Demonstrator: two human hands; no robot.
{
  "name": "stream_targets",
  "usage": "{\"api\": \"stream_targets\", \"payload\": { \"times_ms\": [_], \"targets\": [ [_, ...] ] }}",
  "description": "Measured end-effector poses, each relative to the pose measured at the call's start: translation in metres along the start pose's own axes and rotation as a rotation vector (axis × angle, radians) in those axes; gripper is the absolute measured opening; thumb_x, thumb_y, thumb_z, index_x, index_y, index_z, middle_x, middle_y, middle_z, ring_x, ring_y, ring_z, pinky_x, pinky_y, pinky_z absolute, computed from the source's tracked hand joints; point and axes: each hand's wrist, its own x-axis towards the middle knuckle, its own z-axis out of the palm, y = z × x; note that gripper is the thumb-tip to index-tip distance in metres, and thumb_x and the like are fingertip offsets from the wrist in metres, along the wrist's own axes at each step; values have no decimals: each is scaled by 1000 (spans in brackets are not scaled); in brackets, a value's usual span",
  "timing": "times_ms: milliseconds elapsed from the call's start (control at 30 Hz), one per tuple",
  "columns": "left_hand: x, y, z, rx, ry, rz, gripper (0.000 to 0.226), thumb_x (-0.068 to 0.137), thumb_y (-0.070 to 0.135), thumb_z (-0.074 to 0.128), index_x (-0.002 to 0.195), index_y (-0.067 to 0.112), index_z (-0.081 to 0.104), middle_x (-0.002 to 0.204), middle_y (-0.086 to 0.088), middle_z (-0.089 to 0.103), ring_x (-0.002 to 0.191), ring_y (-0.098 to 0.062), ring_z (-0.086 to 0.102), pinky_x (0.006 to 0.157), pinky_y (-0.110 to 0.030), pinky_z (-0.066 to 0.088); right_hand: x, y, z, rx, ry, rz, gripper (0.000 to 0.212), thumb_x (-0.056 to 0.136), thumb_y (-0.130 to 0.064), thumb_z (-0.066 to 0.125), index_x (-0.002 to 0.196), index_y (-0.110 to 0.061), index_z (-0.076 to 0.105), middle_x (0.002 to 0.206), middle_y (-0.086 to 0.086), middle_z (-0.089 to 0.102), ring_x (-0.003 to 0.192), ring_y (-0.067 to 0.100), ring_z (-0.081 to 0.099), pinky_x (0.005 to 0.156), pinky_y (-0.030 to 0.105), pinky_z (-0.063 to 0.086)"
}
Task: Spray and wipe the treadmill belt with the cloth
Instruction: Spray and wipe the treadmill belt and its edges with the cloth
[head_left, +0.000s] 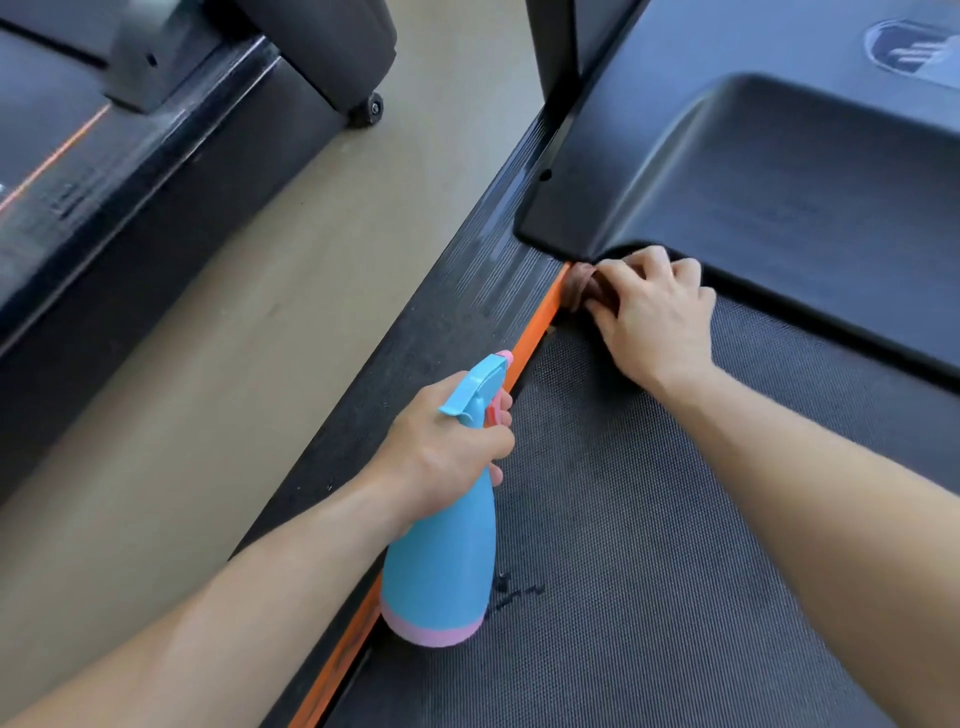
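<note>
Black textured belt (649, 545) fills 3 to 6 o'clock. It's the thing being cleaned, and most of it looks dry & unwiped, so I'd judge the job is early. Biggest risk is at its far end: the hood (779, 182) at 1–2 o'clock overhangs the belt w/ a narrow gap under its lip. Any spray driven in there prob. reaches whatever sits beneath, so aim low & away from the lip.

The rail (441, 322) runs 7 to 12 o'clock w/ an orange strip (530, 343) along its inner edge. The seam btwn strip & belt is another place for liquid to pool.

The bottle (441, 561) is at 6 o'clock, blue w/ a pink base, low over the belt edge; can't tell if the base touches. The nozzle points to 12 o'clock, along the strip more than over the belt, so a squeeze now would likely wet the rail instead.

L hand (447, 457): fingers wrapped round the bottle neck, one on the pink trigger. An accidental pull is easy while attention is on the other hand.

R hand (654, 317), just past centre toward 1 o'clock: fingers curled, gripping the cloth & pressing it into the corner where belt, strip & hood meet. Knuckles are right at the lip, so a hard push could jam fingers or wedge fabric under it.

Cloth (584, 286): brownish & bunched small. W/ so little contact area, streaks are likely.

Dark wet marks (519, 592) by the bottle base are a slip spot if left unwiped.
</note>
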Motion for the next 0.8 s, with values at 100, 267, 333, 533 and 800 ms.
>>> {"api": "stream_targets", "payload": {
  "times_ms": [100,267,333,533,800],
  "targets": [
    [0,1,-2,1,1,-5,46,87,2,61,110,41,69,106,-6,72,63,-16,63,65,-23,58,-14,-6,-2,20,-30,-35,31,93,-44,64,119,-28,64,125,2,54,110,37,44,84,48,38],
    [-2,2,-7,-60,8,-3,61,89,-4,57,112,51,65,96,4,68,67,-17,60,57,-16,52,-105,-16,-8,47,-18,-460,39,90,-48,51,118,-25,66,121,1,59,106,35,46,80,48,42],
    [0,1,-7,-43,7,-14,55,89,-2,59,116,46,67,102,0,72,65,-18,63,60,-19,53,-93,-12,-9,17,-38,-470,41,91,-50,49,121,-27,64,120,2,59,105,35,47,79,47,42],
    [0,1,2,-14,-19,-5,44,89,0,60,100,42,67,103,-6,71,68,-17,63,60,-19,54,-26,-12,2,-68,10,-76,32,91,-45,64,118,-27,64,117,6,57,101,39,50,75,47,42],
    [1,5,3,40,-6,47,40,87,1,61,116,28,69,108,-6,72,68,-19,64,58,-16,52,-114,-6,-12,-17,-19,-477,40,91,-47,50,121,-24,64,118,6,60,99,36,51,75,47,44]
  ]
}}
